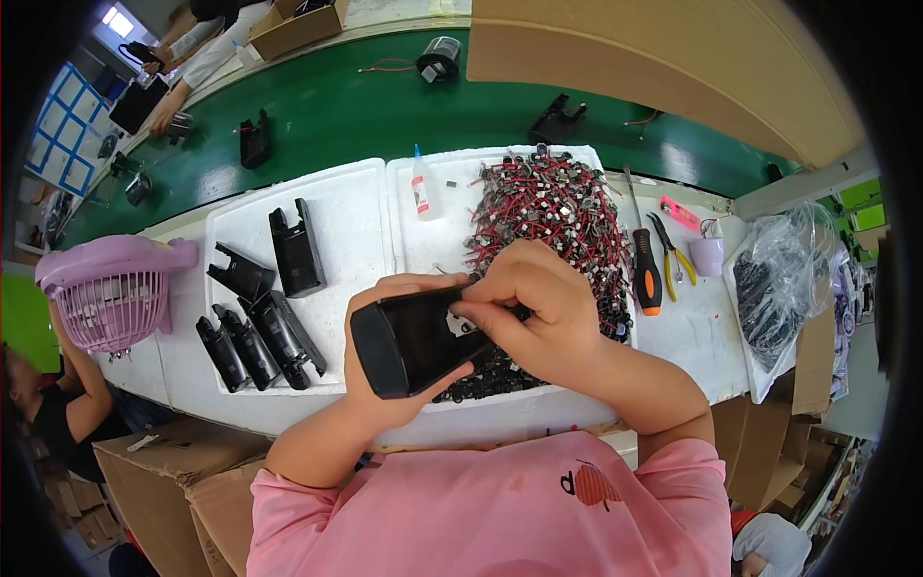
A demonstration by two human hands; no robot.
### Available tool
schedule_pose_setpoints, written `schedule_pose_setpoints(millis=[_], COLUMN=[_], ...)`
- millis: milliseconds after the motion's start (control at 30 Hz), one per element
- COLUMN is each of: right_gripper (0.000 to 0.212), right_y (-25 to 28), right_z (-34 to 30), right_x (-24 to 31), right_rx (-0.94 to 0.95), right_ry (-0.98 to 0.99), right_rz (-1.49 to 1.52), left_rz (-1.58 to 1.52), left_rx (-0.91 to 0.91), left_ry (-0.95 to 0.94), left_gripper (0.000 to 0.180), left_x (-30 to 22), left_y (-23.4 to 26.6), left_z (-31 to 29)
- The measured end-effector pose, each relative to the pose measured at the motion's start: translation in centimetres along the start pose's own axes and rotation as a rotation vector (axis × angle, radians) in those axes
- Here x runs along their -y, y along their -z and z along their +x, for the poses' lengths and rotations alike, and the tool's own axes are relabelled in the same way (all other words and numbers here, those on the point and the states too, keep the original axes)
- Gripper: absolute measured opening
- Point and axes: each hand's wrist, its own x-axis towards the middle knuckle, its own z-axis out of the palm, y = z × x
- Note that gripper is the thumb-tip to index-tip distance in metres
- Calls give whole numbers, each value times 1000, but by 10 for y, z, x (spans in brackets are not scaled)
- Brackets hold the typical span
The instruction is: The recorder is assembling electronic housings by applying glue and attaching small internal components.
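Observation:
My left hand [373,402] is wrapped around a black plastic housing [409,341], a hollow shell tilted in front of my chest. Over its far right end, my right hand [545,317] is closed in a pinch. A small whitish part [460,324] shows under those fingertips, inside the housing; its exact kind is hard to make out. Just beyond my right hand lies a heap of small parts with red and black wires [553,207] on a white foam tray [399,226]. Small black pieces [495,377] lie below my hands.
More black housings [296,248] lie on the left foam tray [336,188]. A glue bottle [423,192], screwdriver [644,264], pliers [678,250] and pink cutter [680,213] lie around the heap. A purple fan [111,288] stands left. Beyond runs a green conveyor [336,101]; co-workers are at left.

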Motion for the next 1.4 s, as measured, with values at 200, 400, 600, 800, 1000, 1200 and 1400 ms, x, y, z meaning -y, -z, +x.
schedule_pose_setpoints(millis=[200,400,600,800,1000,1200,1400], right_gripper=[13,14,20,10,5,15,19], right_y=[-1,-1,4,9,-1,-21,-32], right_z=[-1,-1,5,15,41,69,70], right_x=[-2,-4,-3,-5,-11,-55,-62], right_rx=[13,24,71,332,323,410,501], right_ry=[-35,-54,-271,-596,-118,321,286], right_rz=[41,65,202,418,-96,-788,-905], left_rz=[50,49,-194,-491,-436,-506,-717], left_rx=[4,-7,-100,-148,-439,-502,-425], left_ry=[-41,-11,163,198,262,360,442], left_gripper=[70,70,59,55,44,28,27], left_x=[3,0,-6,-5,-8,-10,-9], left_y=[0,-2,-4,-5,6,26,29], left_z=[-1,0,-4,-6,12,23,22])
